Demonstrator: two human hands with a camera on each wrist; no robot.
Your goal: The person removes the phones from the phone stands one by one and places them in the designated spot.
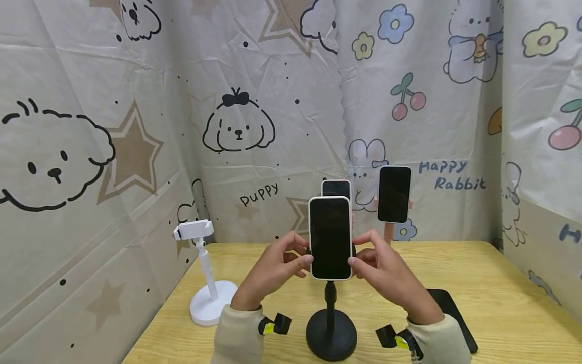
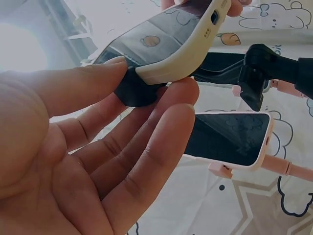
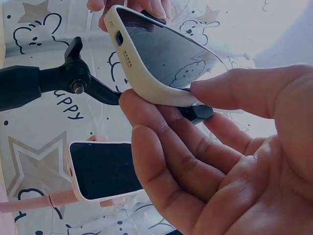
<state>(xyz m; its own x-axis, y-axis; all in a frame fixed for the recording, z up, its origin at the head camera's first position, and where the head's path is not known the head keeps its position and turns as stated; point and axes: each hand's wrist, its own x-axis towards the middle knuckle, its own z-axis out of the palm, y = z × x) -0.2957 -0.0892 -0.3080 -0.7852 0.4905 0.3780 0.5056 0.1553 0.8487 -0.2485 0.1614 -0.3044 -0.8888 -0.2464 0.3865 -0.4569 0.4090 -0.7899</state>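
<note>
In the head view, the left hand (image 1: 276,260) and the right hand (image 1: 386,270) are flanking a white-cased phone (image 1: 330,237), each pinching one long side between thumb and bent fingers, both wrists angling inward from below. The phone is standing upright on a black stand (image 1: 331,335), its screen showing dark. The curtain (image 1: 295,141) is bearing the words "Puppy" and "Happy Rabbit"; yellow labels (image 1: 269,328) at the wrists are appearing too small to read. In the left wrist view, the thumb is lying over the phone's edge at a black clamp (image 2: 139,90), fingers reaching beneath. In the right wrist view, the thumb is touching the front edge, fingers are supporting behind, and the letters "uppy" are showing below the stand's joint.
</note>
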